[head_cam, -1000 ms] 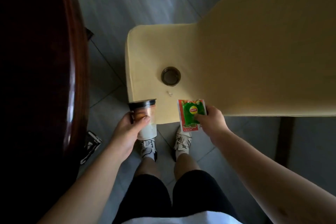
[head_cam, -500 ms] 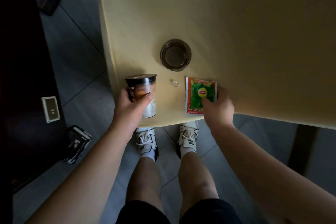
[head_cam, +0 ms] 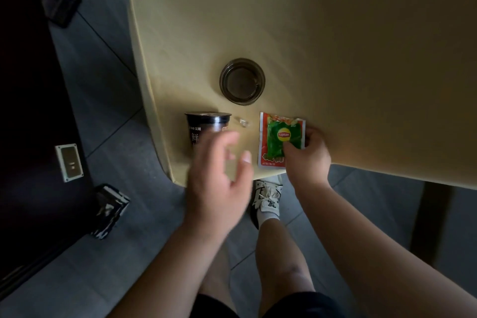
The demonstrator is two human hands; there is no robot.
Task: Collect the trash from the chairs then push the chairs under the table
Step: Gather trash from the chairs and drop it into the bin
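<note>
Pinching Lipton packet (head_cam: pixel 280 137) at its lower right corner with right hand (head_cam: pixel 307 156), fingers curled on it. Packet flat on pale yellow chair seat (head_cam: pixel 335 46), near front edge; red border, green centre, yellow-red round logo. Just left of grip: tiny clear scrap (head_cam: pixel 242 122), then dark cup (head_cam: pixel 204 129) upright, black rim, white print. Above grip: round dark lid (head_cam: pixel 242 81). Left hand (head_cam: pixel 219 175) blurred, fingers spread, in front of cup, holding nothing.

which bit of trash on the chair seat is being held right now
The Lipton packet: the right hand pinches its lower right corner. The cup stands free, the open left hand off it, and the round lid and small scrap lie untouched.
</note>
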